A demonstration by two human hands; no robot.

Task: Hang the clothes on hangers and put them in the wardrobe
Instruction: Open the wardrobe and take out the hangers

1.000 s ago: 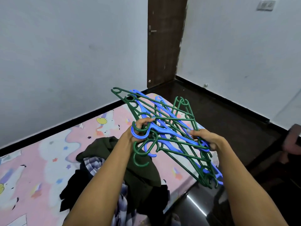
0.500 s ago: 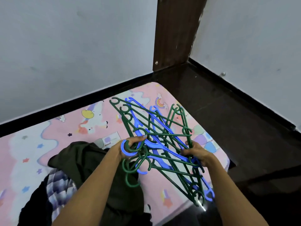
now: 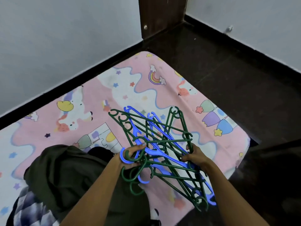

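Gripping tangled green and blue hangers [image 3: 164, 150] with both hands' fingers, left hand [image 3: 130, 156], right hand [image 3: 194, 156], over pink mattress [image 3: 130, 88], dark floor [image 3: 236, 79].

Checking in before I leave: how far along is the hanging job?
Nothing looks hung yet. Both the left hand and right hand hold a tangled bunch of green and blue hangers. The olive garment and checked garment lie piled on the bed; no wardrobe is visible.

Two bare forearms — no sleeves, pale-painted nails
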